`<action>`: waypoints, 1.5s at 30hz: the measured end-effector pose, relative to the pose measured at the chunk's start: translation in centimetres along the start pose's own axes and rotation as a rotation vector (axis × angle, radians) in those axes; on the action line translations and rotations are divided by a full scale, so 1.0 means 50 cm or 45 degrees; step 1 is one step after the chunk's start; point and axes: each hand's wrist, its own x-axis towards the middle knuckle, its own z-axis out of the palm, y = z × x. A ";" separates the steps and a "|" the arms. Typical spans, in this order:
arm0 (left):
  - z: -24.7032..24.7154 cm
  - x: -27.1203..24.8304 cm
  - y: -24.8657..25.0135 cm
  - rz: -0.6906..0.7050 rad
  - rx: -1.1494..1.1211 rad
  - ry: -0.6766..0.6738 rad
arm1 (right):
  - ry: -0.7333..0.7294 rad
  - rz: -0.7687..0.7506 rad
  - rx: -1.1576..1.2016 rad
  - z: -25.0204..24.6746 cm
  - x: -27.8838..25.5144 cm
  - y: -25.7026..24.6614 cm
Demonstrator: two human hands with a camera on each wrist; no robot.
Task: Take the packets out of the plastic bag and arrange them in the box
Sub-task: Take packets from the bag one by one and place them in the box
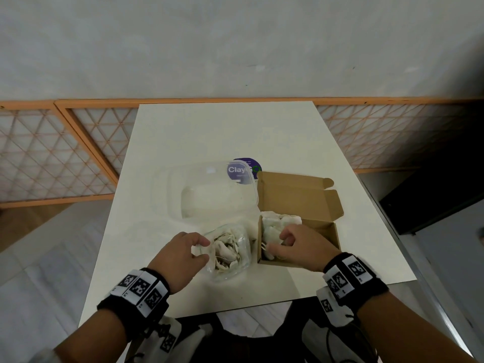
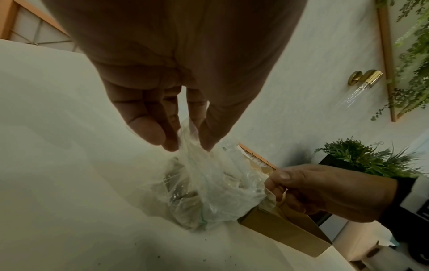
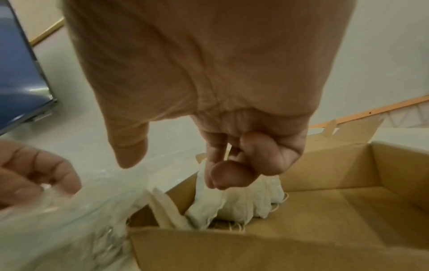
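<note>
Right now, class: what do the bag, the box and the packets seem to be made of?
Bag: thin clear plastic, glossy and crumpled; contents show through.
Box: brown cardboard, matte, with folded flaps.
Packets: off-white, soft, probably paper or fabric; crinkled edges, thin strings attached.

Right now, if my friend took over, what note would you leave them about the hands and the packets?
Left hand: pinches the plastic bag at its left edge, holding it on the table.
Right hand: fingers curled on a white packet at the near left end of the cardboard box.
Done: several packets are bunched in the box's left end.
Left: more packets remain in the bag; the box's right part is bare. The clear lidded container sits behind the bag.
</note>
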 end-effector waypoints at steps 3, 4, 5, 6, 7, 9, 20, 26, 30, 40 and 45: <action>-0.002 -0.002 0.004 0.000 0.000 -0.005 | -0.109 -0.091 -0.127 0.017 -0.007 -0.013; -0.002 -0.002 0.005 0.001 -0.001 -0.005 | -0.122 -0.119 -0.189 0.025 -0.004 -0.016; -0.003 -0.003 0.006 0.002 0.001 -0.005 | -0.115 -0.142 -0.225 0.031 0.000 -0.018; -0.004 -0.003 0.007 0.004 0.005 -0.005 | -0.097 -0.157 -0.233 0.034 0.005 -0.019; -0.004 -0.002 0.007 0.007 0.006 -0.005 | -0.075 -0.169 -0.220 0.035 0.011 -0.017; -0.005 -0.001 0.005 0.008 0.007 0.000 | -0.024 -0.173 -0.217 0.031 0.020 -0.012; -0.004 0.000 0.006 0.008 0.014 0.000 | 0.334 -0.092 -0.322 0.013 0.055 -0.020; -0.004 -0.002 0.009 0.004 0.009 -0.007 | 0.055 0.100 -0.412 0.017 0.024 -0.007; -0.003 -0.003 0.012 0.006 0.009 -0.003 | -0.057 0.132 -0.336 0.036 0.016 -0.006; -0.001 -0.001 0.013 0.020 0.029 -0.013 | 0.044 0.193 -0.412 0.052 0.081 -0.036; -0.001 -0.002 0.013 0.031 0.026 -0.001 | 0.163 0.158 -0.288 0.045 0.071 -0.038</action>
